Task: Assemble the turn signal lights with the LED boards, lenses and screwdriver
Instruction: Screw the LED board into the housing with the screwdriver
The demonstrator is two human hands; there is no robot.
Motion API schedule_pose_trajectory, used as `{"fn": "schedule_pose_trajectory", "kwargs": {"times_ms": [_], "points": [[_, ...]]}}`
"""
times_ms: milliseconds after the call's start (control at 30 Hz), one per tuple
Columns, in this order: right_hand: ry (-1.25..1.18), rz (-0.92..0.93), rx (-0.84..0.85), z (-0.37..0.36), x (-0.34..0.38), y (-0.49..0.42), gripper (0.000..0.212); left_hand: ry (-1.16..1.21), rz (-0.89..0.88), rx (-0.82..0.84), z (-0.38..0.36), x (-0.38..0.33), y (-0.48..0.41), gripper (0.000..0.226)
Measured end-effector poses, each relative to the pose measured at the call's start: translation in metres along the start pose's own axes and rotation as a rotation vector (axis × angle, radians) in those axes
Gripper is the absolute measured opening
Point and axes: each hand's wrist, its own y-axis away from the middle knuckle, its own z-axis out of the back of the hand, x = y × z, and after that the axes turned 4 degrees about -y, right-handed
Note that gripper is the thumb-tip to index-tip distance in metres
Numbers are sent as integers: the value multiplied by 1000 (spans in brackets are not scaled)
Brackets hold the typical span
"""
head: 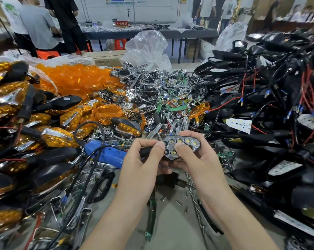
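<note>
Turn signal light (181,147) held up over the messy table (170,228).
The left hand (141,159) and right hand (197,157) each pinch one end. If the thumbs push unevenly, its shiny front may sit crooked. The tiny screws (178,202) below may get lost.

Assembly workshop: heaps of orange lenses (76,78), wired black housings (271,98), chrome reflectors (152,91) across worktable.
</note>
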Motion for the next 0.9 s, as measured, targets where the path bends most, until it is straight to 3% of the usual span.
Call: {"fn": "schedule_pose_trajectory", "kwargs": {"times_ms": [233, 367, 567, 667, 800, 900], "points": [[-125, -72, 36, -2, -1, 1, 26, -56, -48, 23, 1, 1, 1, 8], [-167, -60, -21, -1, 2, 0, 25, -34, -55, 37, 1, -2, 2, 23], [-268, -76, -108, 7, 12, -4, 22, -62, -131, -192, 13, -7, 0, 10], [-289, -67, -123, 7, 15, -5, 28, -174, -218, -216, 12, -7, 7, 29], [-275, -49, -119, 7, 16, -5, 28, 42, 67, -131, 9, -11, 4, 36], [-269, -51, -111, 7, 15, -4, 21, 192, 157, -106, 12, -9, -3, 48]]}}
